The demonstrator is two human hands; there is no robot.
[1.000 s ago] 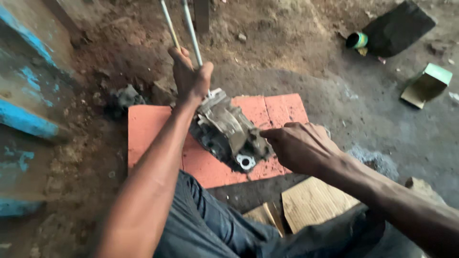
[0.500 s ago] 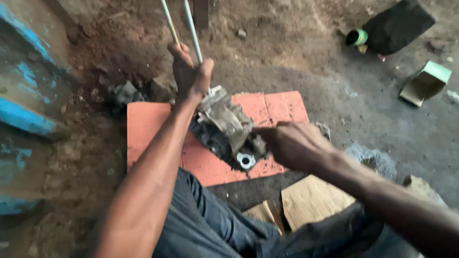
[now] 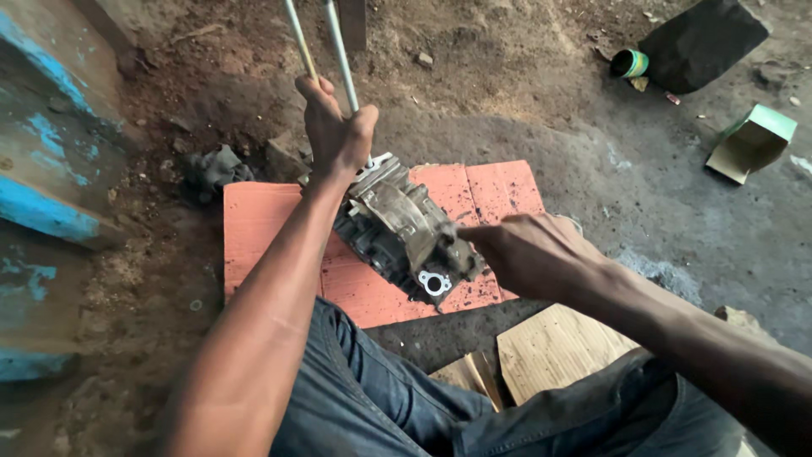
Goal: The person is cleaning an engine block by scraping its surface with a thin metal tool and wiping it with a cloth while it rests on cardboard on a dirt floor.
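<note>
A dirty grey metal engine casing (image 3: 404, 228) lies tilted on an orange-red cardboard sheet (image 3: 262, 228) on the dirt floor. Two long thin metal rods (image 3: 337, 51) stick up from its far end. My left hand (image 3: 334, 135) is wrapped around those rods just above the casing. My right hand (image 3: 529, 254) sits at the casing's near right end, fingers pinched and pressed against it; whether they hold something small is hidden by blur.
A blue painted wooden structure (image 3: 42, 169) stands at the left. A dark rag (image 3: 216, 169) lies beside the cardboard. A black block (image 3: 702, 42), a small green-banded can (image 3: 628, 63) and an open green box (image 3: 753, 144) lie at the far right. Brown cardboard pieces (image 3: 558, 347) sit near my knees.
My right hand has shifted slightly left along the casing's near end. My left hand keeps its grip on the rods.
</note>
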